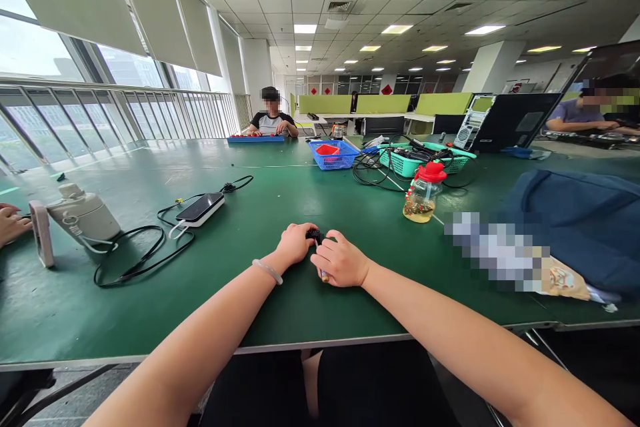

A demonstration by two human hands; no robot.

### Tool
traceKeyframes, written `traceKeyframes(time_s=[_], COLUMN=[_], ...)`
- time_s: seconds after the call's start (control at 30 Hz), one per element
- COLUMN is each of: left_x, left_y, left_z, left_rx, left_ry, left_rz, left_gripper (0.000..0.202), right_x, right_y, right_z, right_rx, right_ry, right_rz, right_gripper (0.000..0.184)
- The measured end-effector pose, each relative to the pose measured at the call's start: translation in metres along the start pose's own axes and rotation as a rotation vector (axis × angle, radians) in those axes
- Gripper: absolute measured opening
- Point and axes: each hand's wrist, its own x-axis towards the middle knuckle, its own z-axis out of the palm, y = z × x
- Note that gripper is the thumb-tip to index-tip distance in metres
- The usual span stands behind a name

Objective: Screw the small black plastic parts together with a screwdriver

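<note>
Both hands meet over the green table [220, 310] near its front edge. My left hand [294, 244], with a pale bangle [267, 271] at the wrist, is closed on a small black part [315, 235]. Fingers cover much of that part, so its kind does not show. My right hand [344, 261] is curled around a slim tool [325, 276], whose rounded brownish end sticks out below the fingers. The tool's other end points toward the black part; whether the two touch I cannot tell.
To the left are a phone-like device [201, 209] with black cables [145, 260] and a grey bottle [85, 213]. A red-lidded jar [424, 193], blue basket [334, 155], green basket [400, 161] and dark blue bag [580, 227] stand right. A person [273, 121] sits opposite; another hand [11, 223] shows left.
</note>
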Motion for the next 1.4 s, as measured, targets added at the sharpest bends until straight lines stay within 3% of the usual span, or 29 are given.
traceKeyframes(time_s=[0.17,0.33,0.63,0.8,1.03,1.23,1.4], left_x=[0.005,0.006,0.006,0.007,0.007,0.003,0.002], left_y=[-0.007,-0.012,-0.015,-0.018,-0.019,-0.018,-0.016], left_z=[-0.006,-0.007,-0.005,-0.002,-0.003,-0.005,-0.007], left_rx=[-0.027,-0.077,-0.127,-0.119,-0.092,-0.061,-0.058], left_ry=[-0.039,-0.038,-0.019,-0.022,-0.05,-0.071,-0.087], left_rz=[0.052,0.079,0.081,0.084,0.126,0.197,0.184], left_gripper=[0.037,0.039,0.041,0.047,0.044,0.045,0.044], right_x=[-0.003,-0.007,-0.004,-0.003,-0.008,-0.016,-0.016], right_y=[0.022,0.021,0.016,0.018,0.028,0.034,0.035], right_z=[0.005,0.006,-0.005,-0.005,0.003,0.007,0.004], right_rx=[0.045,0.083,0.189,0.206,0.349,0.494,0.525], right_ry=[0.041,0.159,0.189,0.199,0.29,0.371,0.358], right_rz=[-0.141,0.039,0.262,0.316,0.624,0.996,1.138], right_gripper=[0.012,0.009,0.011,0.01,0.011,0.021,0.023])
